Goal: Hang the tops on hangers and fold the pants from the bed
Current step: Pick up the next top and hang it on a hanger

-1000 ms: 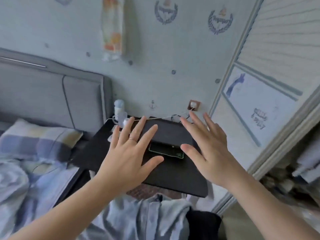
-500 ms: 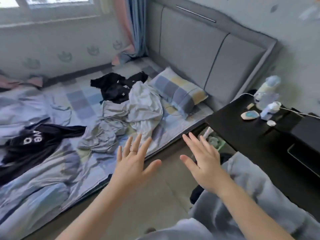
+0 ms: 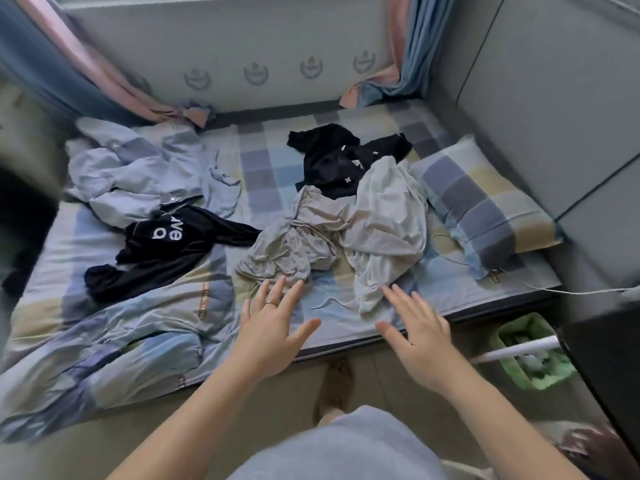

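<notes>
A green basket (image 3: 545,381) on the floor by the bed's (image 3: 263,168) near right corner holds pale things too blurred to name. The left hand (image 3: 273,327) and right hand (image 3: 419,337) hover flat over the bed's near edge, fingers (image 3: 275,294) spread, grasping nothing. The crumpled grey clothes (image 3: 311,244) lie just beyond them. A black lettered top (image 3: 166,251) lies toward the left edge.

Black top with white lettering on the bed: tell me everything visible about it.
The black top lies crumpled, roughly flat, on the checked bed sheet, left of centre. Soft dark fabric, long sleeves; white letters show on it, partly folded. One sleeve stretches right toward the grey clothes pile. Crumpled light blue bedding overlaps its far edge. The left hand and right hand are both clear of it.
</notes>
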Demonstrator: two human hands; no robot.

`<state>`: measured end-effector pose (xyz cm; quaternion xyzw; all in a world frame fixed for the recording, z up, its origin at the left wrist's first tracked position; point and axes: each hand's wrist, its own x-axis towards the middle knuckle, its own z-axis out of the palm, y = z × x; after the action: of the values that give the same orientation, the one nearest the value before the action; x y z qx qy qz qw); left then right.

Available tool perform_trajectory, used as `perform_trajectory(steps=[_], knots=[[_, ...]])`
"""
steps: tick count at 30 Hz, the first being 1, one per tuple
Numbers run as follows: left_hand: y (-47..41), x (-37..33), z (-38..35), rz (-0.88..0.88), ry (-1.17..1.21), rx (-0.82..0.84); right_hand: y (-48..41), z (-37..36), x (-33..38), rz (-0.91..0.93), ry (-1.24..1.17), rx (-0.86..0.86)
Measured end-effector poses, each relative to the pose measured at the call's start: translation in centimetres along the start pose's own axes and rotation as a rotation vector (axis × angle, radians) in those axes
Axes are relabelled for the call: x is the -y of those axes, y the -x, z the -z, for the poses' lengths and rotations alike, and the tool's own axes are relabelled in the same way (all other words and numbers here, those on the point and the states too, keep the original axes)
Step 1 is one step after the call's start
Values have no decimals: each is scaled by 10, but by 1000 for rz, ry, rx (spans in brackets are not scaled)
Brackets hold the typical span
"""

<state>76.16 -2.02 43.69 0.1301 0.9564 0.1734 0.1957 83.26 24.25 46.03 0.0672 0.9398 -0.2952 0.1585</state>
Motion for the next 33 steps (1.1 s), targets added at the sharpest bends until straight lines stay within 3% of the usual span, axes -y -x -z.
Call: perform_trajectory(steps=[9,18,25,33], knots=[[-102,45,50,190,43,-20,-167,26,46,150,22,163],[-206,122,88,255,53,-154,-299,5,109,324,183,125],[-299,282,108,283,48,-215,-443,-94,204,395,288,122],[-384,504,115,451,188,-60,-611,-223,331,276,284,247]])
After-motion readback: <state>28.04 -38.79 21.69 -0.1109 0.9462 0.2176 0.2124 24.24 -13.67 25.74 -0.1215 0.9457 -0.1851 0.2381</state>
